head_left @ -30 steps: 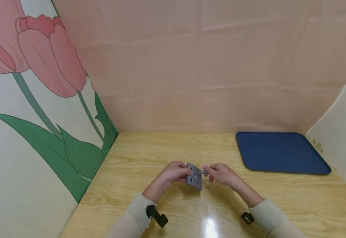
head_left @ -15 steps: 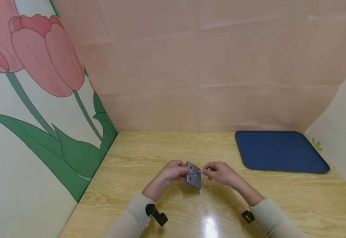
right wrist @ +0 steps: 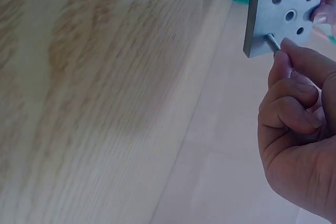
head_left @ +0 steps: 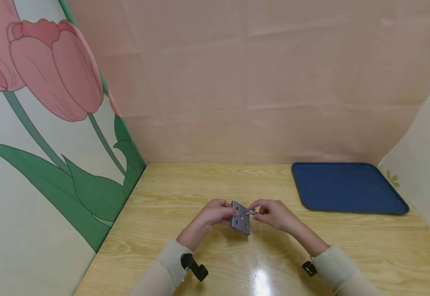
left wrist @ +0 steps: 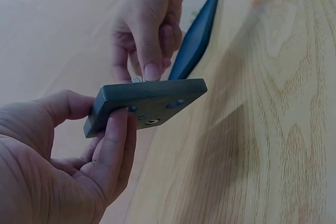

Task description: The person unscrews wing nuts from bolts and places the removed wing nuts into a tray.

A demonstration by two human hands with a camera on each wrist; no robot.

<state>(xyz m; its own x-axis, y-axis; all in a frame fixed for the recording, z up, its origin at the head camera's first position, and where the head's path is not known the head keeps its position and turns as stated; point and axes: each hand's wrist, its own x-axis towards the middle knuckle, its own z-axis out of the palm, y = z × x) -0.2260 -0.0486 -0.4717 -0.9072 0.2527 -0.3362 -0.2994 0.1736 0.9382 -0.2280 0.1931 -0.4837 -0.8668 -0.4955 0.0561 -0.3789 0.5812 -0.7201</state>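
Note:
A square grey metal plate (head_left: 240, 224) with several round holes is held up on edge above the table. My left hand (head_left: 215, 213) grips its left edge; in the left wrist view the thumb is on one face and fingers are on the other. From a corner hole a slim metal screw (right wrist: 272, 43) sticks out towards my right hand (head_left: 274, 214). Thumb and forefinger of that hand pinch the screw's outer end in the right wrist view, with the other fingers curled below. Fingertips partly hide the screw's head.
A blue tray (head_left: 352, 189) lies at the back right of the wood-grain table (head_left: 185, 181). Behind stands a pink-covered wall (head_left: 215, 82). Tulip-printed panel (head_left: 52, 185) borders the left side, and a white panel (head_left: 422, 156) the right.
My right fingertips have shifted around the screw, from covering it half a second ago to leaving more of it showing. The left hand and plate stay almost still.

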